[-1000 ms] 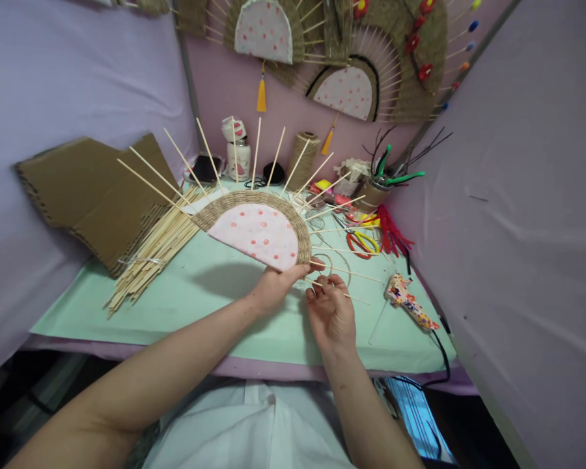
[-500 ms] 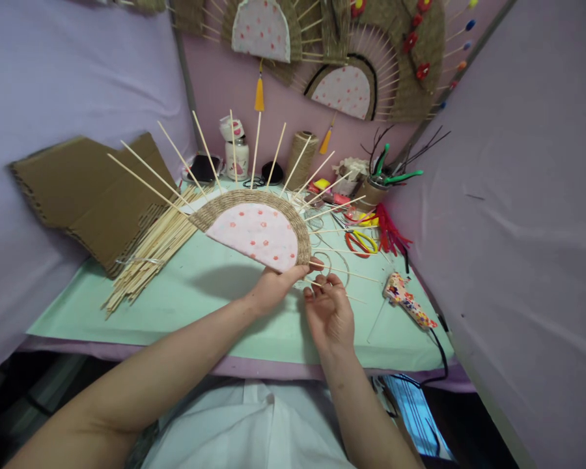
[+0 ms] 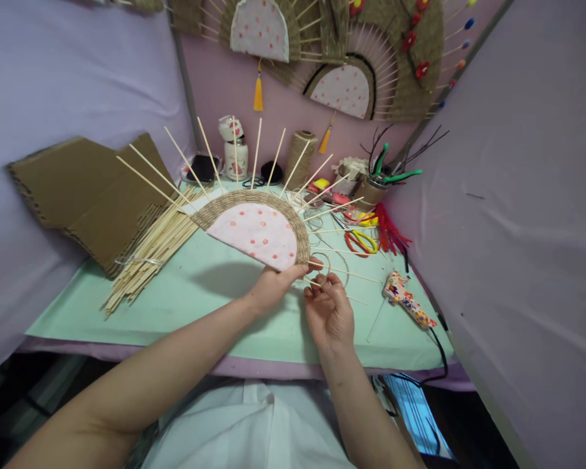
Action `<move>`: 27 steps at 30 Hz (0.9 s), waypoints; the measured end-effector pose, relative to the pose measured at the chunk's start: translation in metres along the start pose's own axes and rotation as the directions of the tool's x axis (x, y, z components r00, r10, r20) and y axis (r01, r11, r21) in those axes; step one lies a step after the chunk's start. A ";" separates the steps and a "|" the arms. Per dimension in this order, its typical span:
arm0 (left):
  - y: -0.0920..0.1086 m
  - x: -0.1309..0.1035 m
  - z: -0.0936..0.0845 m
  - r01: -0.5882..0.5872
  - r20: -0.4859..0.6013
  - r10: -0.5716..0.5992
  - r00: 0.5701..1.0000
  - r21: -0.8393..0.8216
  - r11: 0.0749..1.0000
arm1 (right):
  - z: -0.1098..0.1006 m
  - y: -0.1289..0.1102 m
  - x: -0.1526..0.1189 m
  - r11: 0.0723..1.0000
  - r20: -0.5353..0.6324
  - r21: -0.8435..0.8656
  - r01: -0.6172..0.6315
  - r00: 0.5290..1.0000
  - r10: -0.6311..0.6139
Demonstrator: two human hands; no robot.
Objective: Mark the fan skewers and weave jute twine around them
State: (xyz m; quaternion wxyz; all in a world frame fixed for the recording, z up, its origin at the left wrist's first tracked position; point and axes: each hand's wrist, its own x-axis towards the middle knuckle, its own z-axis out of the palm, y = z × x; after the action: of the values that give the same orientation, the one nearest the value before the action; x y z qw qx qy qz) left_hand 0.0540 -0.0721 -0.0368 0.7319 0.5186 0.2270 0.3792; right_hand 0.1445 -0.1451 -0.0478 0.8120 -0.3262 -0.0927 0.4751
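A half-round fan [image 3: 254, 231] with a white, red-spotted centre and a woven twine rim is held tilted above the table. Thin sticks [image 3: 256, 153] spread outward from its rim. My left hand [image 3: 276, 286] grips the fan at its lower right corner, thumb on the front. Close to the right of that corner, my right hand [image 3: 329, 309] has its fingers bent and pinched on thin twine [image 3: 346, 273], which loops beside the lowest sticks. The exact pinch point is small and partly hidden by the fingers.
A stick bundle [image 3: 151, 251] and cardboard [image 3: 97, 195] lie left on the green table [image 3: 176, 319]. At right are scissors [image 3: 361, 242], a patterned glue gun [image 3: 407, 301] with its cable, and red tassels [image 3: 390, 228]. Behind stand a twine spool [image 3: 300, 159] and a jar [image 3: 237, 159].
The sticks on the fan's upper left have shifted slightly right and down as the fan tilts a little. Both hands keep their hold with almost no movement.
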 end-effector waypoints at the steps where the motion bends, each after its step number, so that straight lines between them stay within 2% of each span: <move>1: 0.000 0.000 0.000 0.001 0.003 -0.001 1.000 0.000 1.000 | 0.000 0.000 0.000 1.000 -0.004 -0.011 0.001 1.000 -0.001; 13: 0.001 -0.001 0.001 0.003 0.008 -0.003 1.000 0.009 1.000 | 0.000 0.002 -0.001 0.999 -0.038 0.053 -0.004 0.999 0.006; 27: 0.002 -0.001 0.001 0.001 -0.002 -0.001 1.000 0.022 1.000 | 0.002 0.002 -0.001 1.000 -0.064 0.001 0.028 0.998 -0.028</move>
State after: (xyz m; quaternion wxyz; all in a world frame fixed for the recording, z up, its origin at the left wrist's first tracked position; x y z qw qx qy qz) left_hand 0.0532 -0.0729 -0.0351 0.7260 0.5264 0.2319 0.3768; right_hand 0.1415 -0.1447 -0.0474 0.8213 -0.3393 -0.0709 0.4532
